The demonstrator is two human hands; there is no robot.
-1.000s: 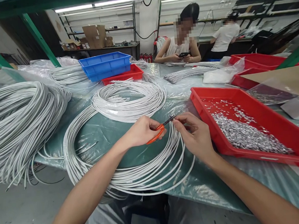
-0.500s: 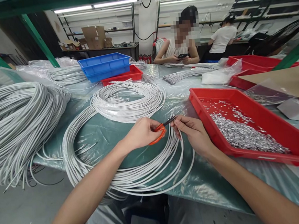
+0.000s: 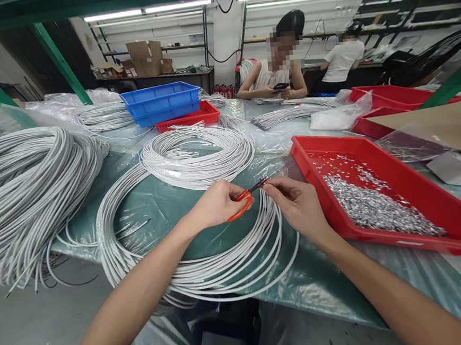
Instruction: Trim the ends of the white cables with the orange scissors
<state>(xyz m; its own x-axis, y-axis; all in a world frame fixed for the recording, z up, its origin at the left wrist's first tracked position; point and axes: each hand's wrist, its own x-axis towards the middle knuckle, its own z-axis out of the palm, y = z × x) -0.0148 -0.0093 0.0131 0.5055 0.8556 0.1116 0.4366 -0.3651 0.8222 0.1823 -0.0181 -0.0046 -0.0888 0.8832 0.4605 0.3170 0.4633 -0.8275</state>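
Observation:
My left hand (image 3: 227, 199) is wrapped round the orange handles of slim pliers (image 3: 241, 203), whose dark jaws (image 3: 258, 185) point up and right. At the jaw tips the fingers of my right hand (image 3: 294, 202) are pinched together on the end of a white cable (image 3: 279, 227); the fingers mostly hide that end. The cable belongs to a large loose coil (image 3: 112, 240) lying on the table under both forearms. A second white coil (image 3: 201, 164) sits just beyond my hands, overlapping the first.
To the right stands a red tray (image 3: 383, 240) holding many small shiny metal pieces (image 3: 376, 203). A thick cable bundle (image 3: 28, 193) overhangs the table at left. Farther back are blue trays (image 3: 161, 101), a plastic bag (image 3: 341, 113) and a person (image 3: 275, 78) with a phone.
The pliers and my left hand have shifted very slightly left. My right hand has turned a little, its lower fingers now tucked in close to the jaw tips.

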